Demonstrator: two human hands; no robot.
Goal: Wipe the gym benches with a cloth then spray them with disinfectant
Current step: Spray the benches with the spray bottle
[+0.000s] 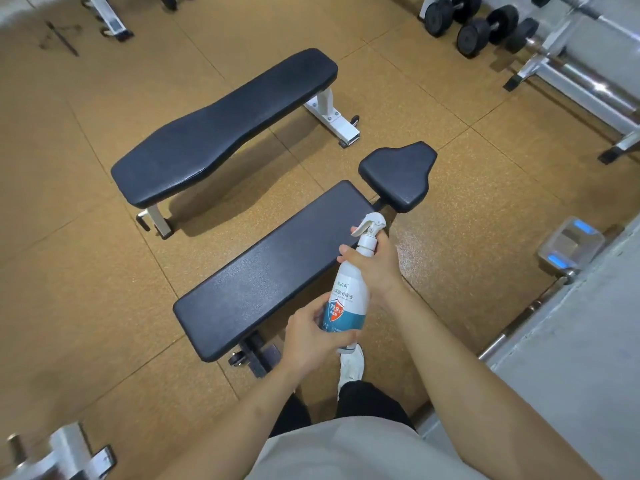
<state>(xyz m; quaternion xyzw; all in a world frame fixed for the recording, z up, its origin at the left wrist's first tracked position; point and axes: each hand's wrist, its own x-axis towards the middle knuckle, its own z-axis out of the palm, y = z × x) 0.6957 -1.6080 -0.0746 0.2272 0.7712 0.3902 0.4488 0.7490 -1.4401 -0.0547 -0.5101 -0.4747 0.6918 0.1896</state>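
2 black padded benches on the tan floor: far bench [221, 133] toward the upper left, near bench [273, 268] just ahead, with a separate seat pad [398, 174] at its far end. Firm vinyl over steel frames, likely heavy; no lifting needed, only misting.

Above the near bench's right edge, spray bottle [349, 299], nearly upright. Probably light, rigid plastic, smooth and apt to slip if wet. Held low on the label by left hand [311, 337], fingers curled round the body. Gripped at the neck by right hand [374, 265], a fingertip by the trigger [367, 225]. Best taken at the neck. No cloth in view.
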